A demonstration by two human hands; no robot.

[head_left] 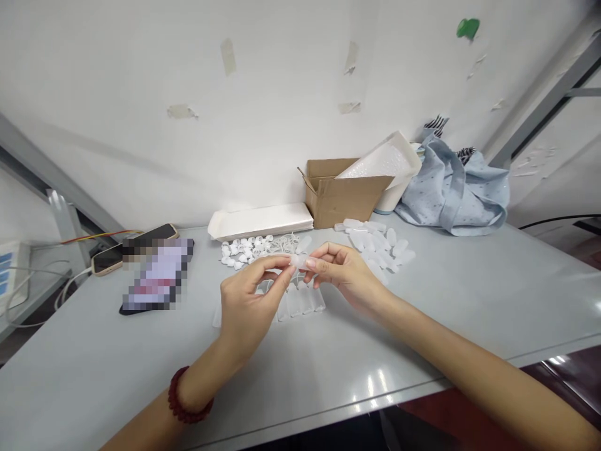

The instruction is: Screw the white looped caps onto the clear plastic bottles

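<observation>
Between the fingertips of both my hands is a small translucent white piece point(298, 260), held above the table. My left hand point(256, 297) pinches its left end, and my right hand point(340, 266) pinches its right end. Below them lies a row of clear, flat, tube-like pieces point(300, 300), partly covered by my left hand. Just behind my hands are a heap of small white caps point(244, 248) and a tangle of thin whitish loops point(284, 244). Several frosted oblong pieces point(375, 245) are spread beyond my right hand.
Against the wall stand a stack of white padded envelopes point(263, 220), an open cardboard box point(347, 200) with another envelope in it, and a light blue cloth bag point(455, 188). A phone on a cable point(136, 247) and a blurred-out device point(157, 275) lie at left on the grey table point(469, 300).
</observation>
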